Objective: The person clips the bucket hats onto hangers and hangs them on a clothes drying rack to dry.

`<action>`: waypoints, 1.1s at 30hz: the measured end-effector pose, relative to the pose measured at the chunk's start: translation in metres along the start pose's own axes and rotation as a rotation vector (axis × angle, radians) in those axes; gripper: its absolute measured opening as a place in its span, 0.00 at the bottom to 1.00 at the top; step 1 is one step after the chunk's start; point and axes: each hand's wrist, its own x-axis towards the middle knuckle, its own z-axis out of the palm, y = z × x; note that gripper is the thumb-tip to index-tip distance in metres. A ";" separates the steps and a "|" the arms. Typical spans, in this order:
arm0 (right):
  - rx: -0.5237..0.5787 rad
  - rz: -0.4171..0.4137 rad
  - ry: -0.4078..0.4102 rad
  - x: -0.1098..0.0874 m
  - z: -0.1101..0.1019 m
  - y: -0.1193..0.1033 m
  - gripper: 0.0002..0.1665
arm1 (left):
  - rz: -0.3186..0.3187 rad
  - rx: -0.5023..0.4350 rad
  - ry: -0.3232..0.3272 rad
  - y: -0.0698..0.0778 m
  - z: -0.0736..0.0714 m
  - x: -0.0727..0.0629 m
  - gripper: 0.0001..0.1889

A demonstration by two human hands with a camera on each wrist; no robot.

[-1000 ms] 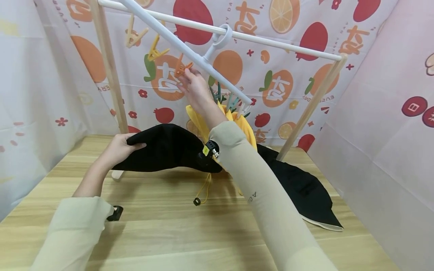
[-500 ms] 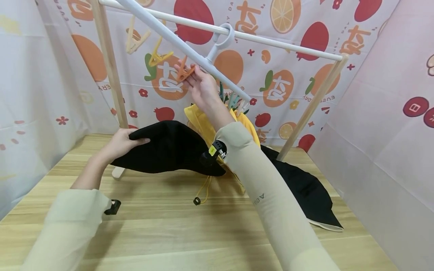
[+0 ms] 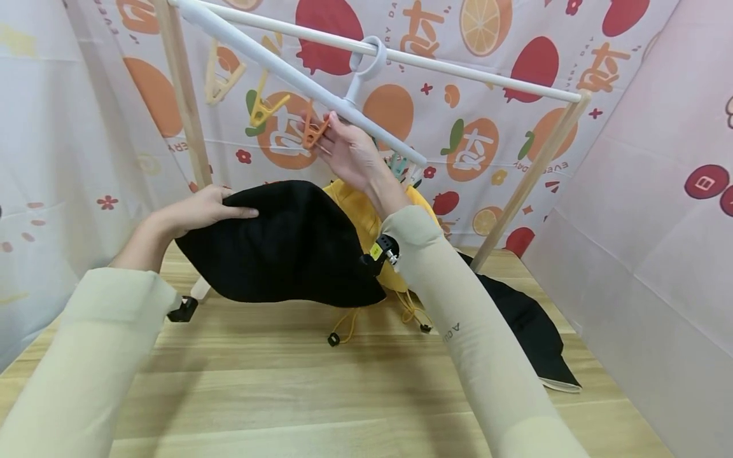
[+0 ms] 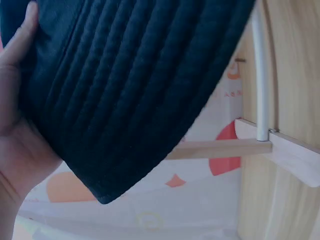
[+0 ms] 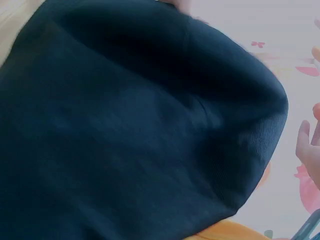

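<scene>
My left hand (image 3: 197, 210) grips the edge of a black bucket hat (image 3: 280, 245), thumb on the near face, holding it above the table. Rows of stitching run along the hat's brim (image 4: 130, 90) in the left wrist view. Higher up, my right hand (image 3: 357, 156) pinches an orange clothespin (image 3: 312, 135) that hangs under the white hanger (image 3: 275, 70). A yellow cloth item (image 3: 357, 213) with cords and black toggles hangs behind my right forearm, partly hidden. In the right wrist view the black hat fills most of the picture.
The hanger hooks on a white rail (image 3: 475, 75) between wooden posts (image 3: 529, 181). A yellow clothespin (image 3: 262, 111) and a beige clothespin (image 3: 219, 83) hang to the left. Another black hat (image 3: 529, 327) lies on the wooden table (image 3: 275, 394) at right. Printed curtains surround the table.
My left hand has raised the black hat toward the hanger. My right hand stays at the orange clothespin, turned more palm-up and moved slightly right and down. The hanging clothespins have shifted a little.
</scene>
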 end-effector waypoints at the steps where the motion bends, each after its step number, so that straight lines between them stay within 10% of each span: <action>1: -0.002 0.003 -0.001 0.000 0.000 -0.001 0.14 | -0.002 0.002 0.009 0.001 -0.001 0.000 0.20; 11: -0.024 -0.010 0.061 -0.001 0.005 0.005 0.20 | 0.003 0.236 0.285 0.034 0.007 -0.026 0.25; 21: -0.016 -0.030 0.110 0.000 0.009 0.003 0.24 | -0.061 0.451 0.722 0.091 0.060 -0.057 0.17; 33: -0.052 -0.206 0.236 0.005 0.019 0.014 0.18 | -0.070 0.389 0.796 0.113 0.096 -0.057 0.17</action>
